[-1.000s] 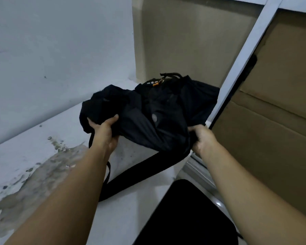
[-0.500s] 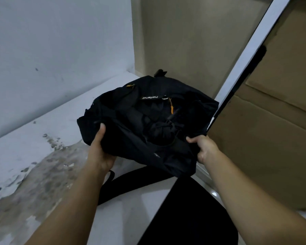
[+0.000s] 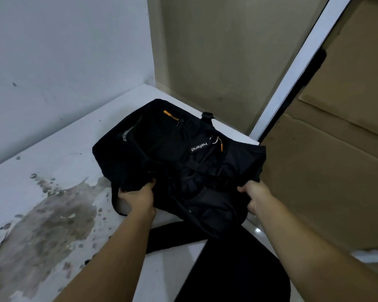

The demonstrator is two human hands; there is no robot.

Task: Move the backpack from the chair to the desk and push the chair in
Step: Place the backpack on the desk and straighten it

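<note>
Backpack (image 3: 179, 162) first, but I go from what is nearest. At the bottom of the view is the black chair (image 3: 234, 271); it stands just at the desk's near edge, not yet pushed in. Above it both forearms reach forward. The left hand (image 3: 138, 199) has its fingers curled and pressed into a fold of the fabric at the bag's near left side, with the thumb on top. The right hand (image 3: 254, 196) pinches the fabric at the near right side, its fingers closed around a bunch of cloth.

The black bag itself lies mostly on the white desk (image 3: 74, 149), in the far right corner area, but its near part hangs over the desk edge, above the chair. One black strap (image 3: 172, 238) trails along the desk edge and down toward the chair. Beyond the bag are the pale wall (image 3: 63, 62) and, on the right, brown cardboard (image 3: 336, 149) behind a white frame.

I judge that the bag is almost placed. What could go wrong: if the hands let go now, the overhanging soft part may pull the bag back off the edge. Also the loose strap could catch on the chair when it is pushed in and drag the bag with it.
</note>
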